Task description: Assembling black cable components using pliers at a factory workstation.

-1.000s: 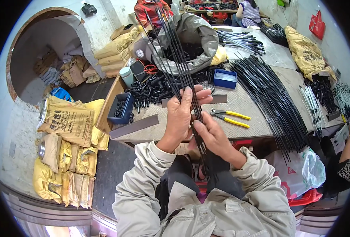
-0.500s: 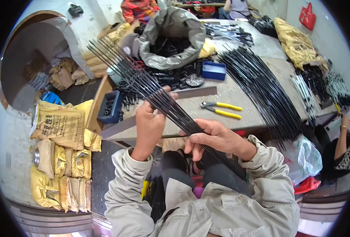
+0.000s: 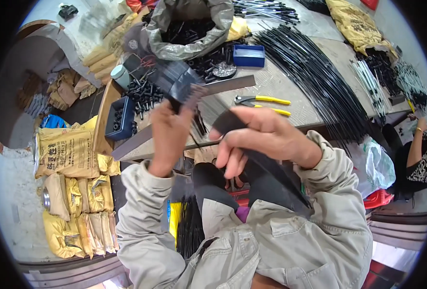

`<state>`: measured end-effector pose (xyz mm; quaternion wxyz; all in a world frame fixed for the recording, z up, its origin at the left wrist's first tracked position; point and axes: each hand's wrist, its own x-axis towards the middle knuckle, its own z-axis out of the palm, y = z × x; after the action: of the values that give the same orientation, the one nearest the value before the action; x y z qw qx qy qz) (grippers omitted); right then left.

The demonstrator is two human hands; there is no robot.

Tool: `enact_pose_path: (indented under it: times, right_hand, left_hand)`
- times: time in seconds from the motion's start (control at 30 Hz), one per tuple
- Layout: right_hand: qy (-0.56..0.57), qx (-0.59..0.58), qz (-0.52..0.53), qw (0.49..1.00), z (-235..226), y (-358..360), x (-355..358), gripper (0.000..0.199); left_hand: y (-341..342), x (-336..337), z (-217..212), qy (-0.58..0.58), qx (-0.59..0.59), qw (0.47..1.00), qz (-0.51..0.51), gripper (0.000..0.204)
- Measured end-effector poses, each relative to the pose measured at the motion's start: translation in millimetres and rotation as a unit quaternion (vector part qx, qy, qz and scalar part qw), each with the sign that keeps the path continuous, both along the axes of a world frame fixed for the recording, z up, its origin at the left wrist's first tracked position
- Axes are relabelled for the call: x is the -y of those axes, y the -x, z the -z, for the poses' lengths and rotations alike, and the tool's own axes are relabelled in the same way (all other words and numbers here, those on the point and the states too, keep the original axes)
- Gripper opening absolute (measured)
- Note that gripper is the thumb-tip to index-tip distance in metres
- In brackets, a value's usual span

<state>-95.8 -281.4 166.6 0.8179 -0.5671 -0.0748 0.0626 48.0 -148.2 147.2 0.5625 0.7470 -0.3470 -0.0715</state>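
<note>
Thin black rods (image 3: 271, 166) run in a dark, blurred bundle past my right hand (image 3: 264, 137), from its thumb down toward my right forearm. The right thumb and index finger curl round them while its other fingers hang looser. My left hand (image 3: 170, 127) is raised over the table's front edge, smeared by motion, with a few thin rods below its fingers and a blurred dark mass above. Where the rods run between the two hands is too smeared to follow. Just beyond the right hand lie yellow-handled pliers (image 3: 271, 99), beside a flat metal strip (image 3: 230, 84).
Long black rods (image 3: 314, 82) spread across the table's right half. A grey sack (image 3: 220, 36) of black parts stands at the back, near a blue tray (image 3: 248, 56). Left are a dark blue bin (image 3: 119, 118) and stacked yellow packets (image 3: 66, 154). Another person's arm (image 3: 416, 144) shows far right.
The fanned rods have turned into a blur and no longer stretch clearly up-left. Both hands have moved closer to the middle of the table edge, and the whole view has shifted slightly.
</note>
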Motion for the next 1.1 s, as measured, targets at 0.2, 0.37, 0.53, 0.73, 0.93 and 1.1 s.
enact_pose_path:
  times: [0.2,0.37,0.53,0.73,0.93,1.1]
  right_hand:
    - [0.049,0.04,-0.011,0.998,14,5,-1,0.022]
    - [0.171,0.069,0.115,0.976,118,11,-27,0.011]
    - [0.08,0.055,0.114,0.989,202,-31,-52,0.016]
    - [0.026,0.077,0.156,0.984,243,-36,-39,0.018]
    - [0.132,0.056,0.087,0.986,299,-40,-42,0.022]
    - [0.381,-0.023,0.075,0.921,282,-67,-5,0.029]
  left_hand:
    - [-35,-7,114,0.007,0.229,0.957,0.18,0.018]
    - [-125,74,94,-0.037,0.486,0.845,0.221,0.036]
    - [-167,51,94,-0.319,0.568,0.757,0.05,0.043]
    - [-104,-10,69,-0.343,0.425,0.799,0.252,0.115]
    - [-64,-7,121,-0.28,0.404,0.824,0.281,0.102]
    - [-59,8,139,-0.222,0.416,0.844,0.256,0.078]
